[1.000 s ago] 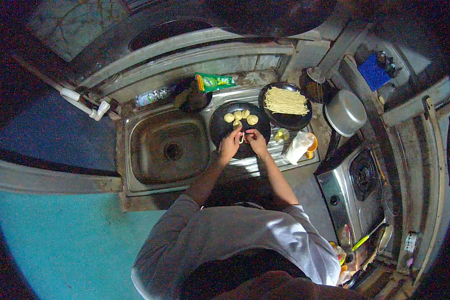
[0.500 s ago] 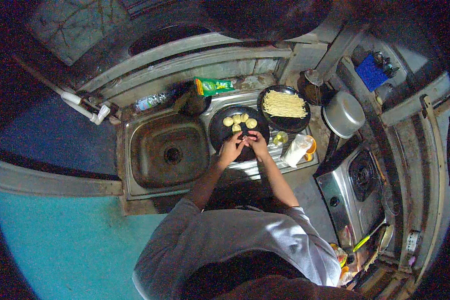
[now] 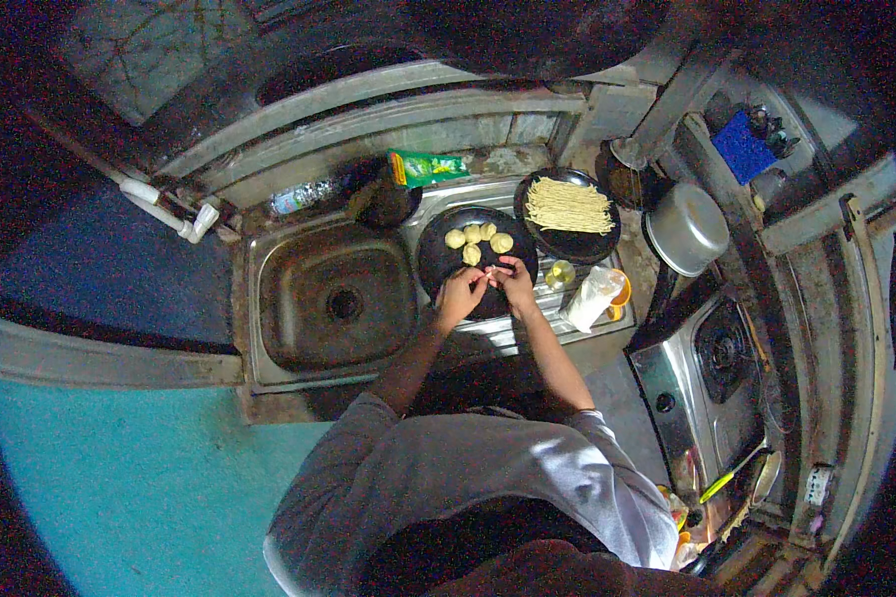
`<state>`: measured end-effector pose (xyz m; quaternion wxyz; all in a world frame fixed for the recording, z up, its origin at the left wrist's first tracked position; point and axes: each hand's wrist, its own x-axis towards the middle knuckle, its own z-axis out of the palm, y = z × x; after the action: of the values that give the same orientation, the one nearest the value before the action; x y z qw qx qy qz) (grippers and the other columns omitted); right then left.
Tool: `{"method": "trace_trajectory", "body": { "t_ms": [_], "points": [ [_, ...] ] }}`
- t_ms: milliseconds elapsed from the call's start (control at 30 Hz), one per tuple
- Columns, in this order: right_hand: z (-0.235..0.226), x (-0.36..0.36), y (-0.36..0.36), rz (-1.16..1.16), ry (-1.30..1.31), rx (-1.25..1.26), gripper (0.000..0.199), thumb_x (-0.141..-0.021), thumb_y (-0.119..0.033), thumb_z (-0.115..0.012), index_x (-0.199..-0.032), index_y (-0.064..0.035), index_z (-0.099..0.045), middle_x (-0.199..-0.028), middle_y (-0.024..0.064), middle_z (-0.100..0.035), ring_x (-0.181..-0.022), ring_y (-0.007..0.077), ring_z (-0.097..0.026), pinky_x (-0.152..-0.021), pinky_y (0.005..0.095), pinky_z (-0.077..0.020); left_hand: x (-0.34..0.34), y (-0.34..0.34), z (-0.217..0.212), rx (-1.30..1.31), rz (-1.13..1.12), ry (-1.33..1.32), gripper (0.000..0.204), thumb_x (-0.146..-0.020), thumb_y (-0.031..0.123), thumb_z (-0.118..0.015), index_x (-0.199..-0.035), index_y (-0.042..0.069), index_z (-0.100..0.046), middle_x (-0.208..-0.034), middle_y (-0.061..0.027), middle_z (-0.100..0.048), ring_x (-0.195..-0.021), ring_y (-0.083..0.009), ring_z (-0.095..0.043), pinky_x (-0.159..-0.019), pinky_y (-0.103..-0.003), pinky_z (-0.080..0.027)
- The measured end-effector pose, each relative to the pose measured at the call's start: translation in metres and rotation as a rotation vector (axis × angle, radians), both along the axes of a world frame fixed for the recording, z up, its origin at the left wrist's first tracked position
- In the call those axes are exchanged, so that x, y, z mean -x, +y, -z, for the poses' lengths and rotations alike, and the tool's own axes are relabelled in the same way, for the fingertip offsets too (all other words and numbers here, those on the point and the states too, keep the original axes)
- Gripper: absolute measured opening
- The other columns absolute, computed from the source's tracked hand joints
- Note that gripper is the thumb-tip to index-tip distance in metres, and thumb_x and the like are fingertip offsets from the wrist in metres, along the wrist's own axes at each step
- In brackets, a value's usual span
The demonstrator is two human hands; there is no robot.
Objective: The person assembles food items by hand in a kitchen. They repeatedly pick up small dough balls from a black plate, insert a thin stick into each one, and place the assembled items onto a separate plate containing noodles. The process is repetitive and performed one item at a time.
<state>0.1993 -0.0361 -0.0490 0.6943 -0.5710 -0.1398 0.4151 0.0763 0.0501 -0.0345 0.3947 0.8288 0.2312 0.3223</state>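
Over the near part of a round black tray point(image 3: 438, 284), my left hand point(image 3: 458, 295) and my right hand point(image 3: 512, 283) meet at the fingertips. Both are closed in a pinch; a small pale bit shows between them, too small to name. Just beyond my fingers, several pale yellow dough balls point(image 3: 501, 243) lie grouped on the tray, and the nearest dough ball point(image 3: 471, 256) is close to my left fingertips. To the right, a second black tray point(image 3: 560, 244) bears a row of thin dough strips point(image 3: 569, 206).
Left of the trays is a steel sink point(image 3: 299, 298). A small glass of yellowish liquid point(image 3: 560, 275), a white plastic bag point(image 3: 594, 298) and an orange cup point(image 3: 621, 289) stand right of my hands. Farther right are an aluminium pot point(image 3: 687, 229) and a gas stove point(image 3: 702, 373). A green packet point(image 3: 430, 167) lies behind.
My fingers have shifted slightly against each other, still pinched together over the tray. The dough balls and strips have stayed in place.
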Motion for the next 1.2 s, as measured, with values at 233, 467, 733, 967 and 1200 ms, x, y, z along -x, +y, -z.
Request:
{"method": "trace_trajectory", "body": {
  "t_ms": [233, 467, 733, 967, 1200],
  "points": [
    [-0.007, -0.004, -0.004, -0.086, 0.138, -0.02, 0.042, -0.085, -0.001, -0.059, -0.123, 0.0011, -0.04, -0.104, 0.0166, -0.062, -0.092, 0.0193, -0.062, -0.078, 0.0268, -0.0525, 0.001, -0.002, -0.002, 0.096, -0.03, 0.148, 0.025, -0.079, 0.025, -0.07, -0.084, 0.002, -0.061, -0.081, -0.0144, -0.064, -0.074, -0.0277, -0.064, -0.064, -0.036, -0.05],
    [-0.009, -0.001, -0.004, -0.082, 0.158, -0.023, 0.042, -0.081, -0.001, -0.065, -0.118, 0.0004, -0.046, -0.101, 0.0134, -0.063, -0.088, 0.0179, -0.063, -0.076, 0.0251, -0.0524, -0.001, -0.003, -0.003, 0.126, -0.079, 0.143, 0.024, -0.078, 0.023, -0.07, -0.089, 0.003, -0.062, -0.08, -0.0131, -0.066, -0.073, -0.0261, -0.066, -0.064, -0.035, -0.051],
    [0.003, -0.001, 0.002, 0.046, -0.011, 0.054, 0.034, -0.08, -0.001, -0.067, -0.11, 0.0002, -0.049, -0.089, 0.0122, -0.064, -0.083, 0.0166, -0.063, -0.068, 0.0251, -0.0518, 0.005, -0.009, -0.015, 0.159, -0.043, 0.126, 0.015, -0.077, 0.014, -0.068, -0.09, 0.006, -0.063, -0.08, -0.0119, -0.067, -0.072, -0.0248, -0.067, -0.063, -0.034, -0.051],
    [-0.008, 0.003, 0.003, 0.118, -0.048, 0.081, 0.035, -0.08, 0.0, -0.067, -0.109, 0.0003, -0.049, -0.087, 0.0108, -0.064, -0.073, 0.0143, -0.061, -0.066, 0.0244, -0.0496, 0.002, -0.002, -0.008, 0.067, -0.002, 0.14, 0.014, -0.076, 0.014, -0.067, -0.084, 0.006, -0.06, -0.078, -0.0108, -0.063, -0.071, -0.0256, -0.064, -0.063, -0.036, -0.05],
    [0.006, 0.001, 0.004, 0.175, -0.078, -0.002, 0.03, -0.082, -0.005, -0.067, -0.107, -0.0008, -0.05, -0.084, 0.0062, -0.063, -0.072, 0.0115, -0.058, -0.064, 0.0241, -0.0473, 0.001, 0.0, -0.005, -0.129, 0.036, 0.221, 0.016, -0.08, 0.017, -0.064, -0.091, 0.006, -0.058, -0.078, -0.0129, -0.062, -0.071, -0.028, -0.063, -0.062, -0.039, -0.049]
  ]
}}
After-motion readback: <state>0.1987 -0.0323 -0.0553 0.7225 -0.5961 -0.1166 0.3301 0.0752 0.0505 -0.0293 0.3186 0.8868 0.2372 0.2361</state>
